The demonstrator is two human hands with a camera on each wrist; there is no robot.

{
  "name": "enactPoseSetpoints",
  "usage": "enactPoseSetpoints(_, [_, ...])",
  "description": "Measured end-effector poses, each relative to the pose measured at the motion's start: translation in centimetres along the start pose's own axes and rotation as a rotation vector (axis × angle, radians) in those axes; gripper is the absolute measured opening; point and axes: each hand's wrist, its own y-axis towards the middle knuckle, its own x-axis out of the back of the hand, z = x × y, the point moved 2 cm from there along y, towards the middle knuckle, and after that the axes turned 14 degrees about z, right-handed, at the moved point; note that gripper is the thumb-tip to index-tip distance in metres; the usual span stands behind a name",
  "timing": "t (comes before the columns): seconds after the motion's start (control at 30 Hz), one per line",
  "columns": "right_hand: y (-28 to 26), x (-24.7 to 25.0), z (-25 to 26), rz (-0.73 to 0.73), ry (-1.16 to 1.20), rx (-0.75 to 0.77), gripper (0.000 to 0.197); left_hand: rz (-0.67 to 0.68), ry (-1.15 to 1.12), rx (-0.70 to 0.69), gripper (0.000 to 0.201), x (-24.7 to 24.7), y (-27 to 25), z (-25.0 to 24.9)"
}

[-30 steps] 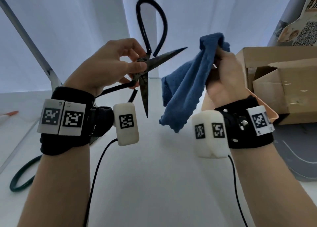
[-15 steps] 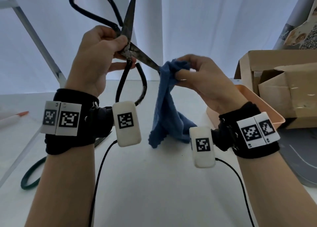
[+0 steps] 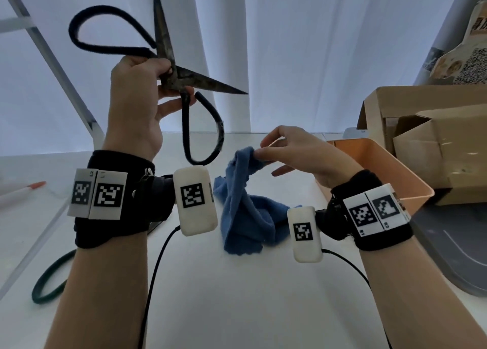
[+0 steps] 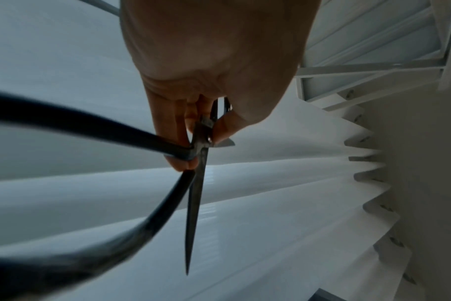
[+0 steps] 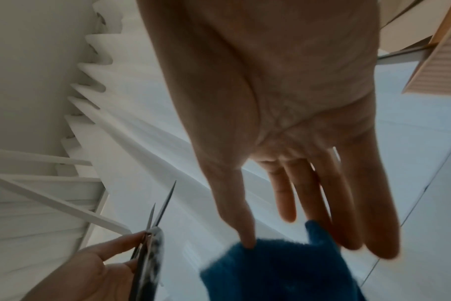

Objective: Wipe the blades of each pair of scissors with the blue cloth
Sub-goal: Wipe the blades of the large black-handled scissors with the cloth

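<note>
My left hand (image 3: 171, 80) is raised and pinches the black-handled scissors (image 3: 208, 81) at the pivot. The dark blades are spread wide, one pointing up, the other to the right. The left wrist view shows thumb and fingers clamped on the scissors (image 4: 196, 193) at the pivot. The blue cloth (image 3: 245, 211) lies bunched on the white table, with one peak standing up. My right hand (image 3: 261, 147) hovers over that peak with its fingers straightened. In the right wrist view only the thumb tip touches the cloth (image 5: 283, 270). A second pair of scissors with green handles (image 3: 47, 283) lies at the left, partly hidden by my left arm.
An orange bin (image 3: 382, 169) stands right of the cloth, with a cardboard box (image 3: 434, 138) behind it. A grey tray (image 3: 448, 256) sits at the right edge. An orange-tipped pen (image 3: 26, 188) lies far left. White curtains hang behind the table.
The left hand turned the scissors and lifted them higher. The right hand came off the blade, sank to the table with the cloth, and its fingers straightened out of their grip.
</note>
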Motion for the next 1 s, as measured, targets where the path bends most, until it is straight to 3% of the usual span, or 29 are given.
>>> enactPoseSetpoints(0.1, [0.1, -0.1, 0.6, -0.029, 0.091, 0.095, 0.028, -0.007, -0.105, -0.007, 0.015, -0.7, 0.0, 0.3])
enactPoseSetpoints(0.27, [-0.7, -0.7, 2.4, 0.029, 0.389, 0.279, 0.046, 0.028, -0.254, 0.015, 0.007, -2.6, 0.0, 1.4])
enactPoseSetpoints(0.37, [-0.9, -1.3, 3.2, 0.026, 0.509, 0.377, 0.033, 0.088, -0.297, 0.051, 0.008, -3.9, -0.2, 2.1])
enactPoseSetpoints(0.5, [-0.8, -0.7, 3.3, -0.111, 0.661, 0.467, 0.027, 0.178, -0.311, 0.174, 0.02, -4.5, -0.3, 2.7])
enactPoseSetpoints(0.6, [-0.9, 0.1, 2.8, -0.229, 0.681, 0.458, 0.029, 0.209, -0.416, 0.28, 0.026, -3.8, 0.0, 3.3])
enactPoseSetpoints(0.73, [-1.1, 1.1, 2.3, -0.348, 0.642, 0.393, 0.032, 0.011, -0.586, 0.309, 0.022, -2.3, 0.4, 3.9])
enactPoseSetpoints(0.8, [-1.4, 1.7, 2.0, -0.376, 0.601, 0.356, 0.034, -0.021, -0.524, 0.314, 0.018, -1.8, 0.4, 4.0])
enactPoseSetpoints(0.9, [-1.6, 2.4, 1.7, -0.409, 0.587, 0.337, 0.035, 0.026, -0.392, 0.331, 0.028, -1.1, 0.4, 4.1])
enactPoseSetpoints(1.0, [-1.6, 2.9, 1.5, -0.449, 0.607, 0.326, 0.034, 0.04, -0.275, 0.331, 0.021, -0.5, 0.7, 3.9])
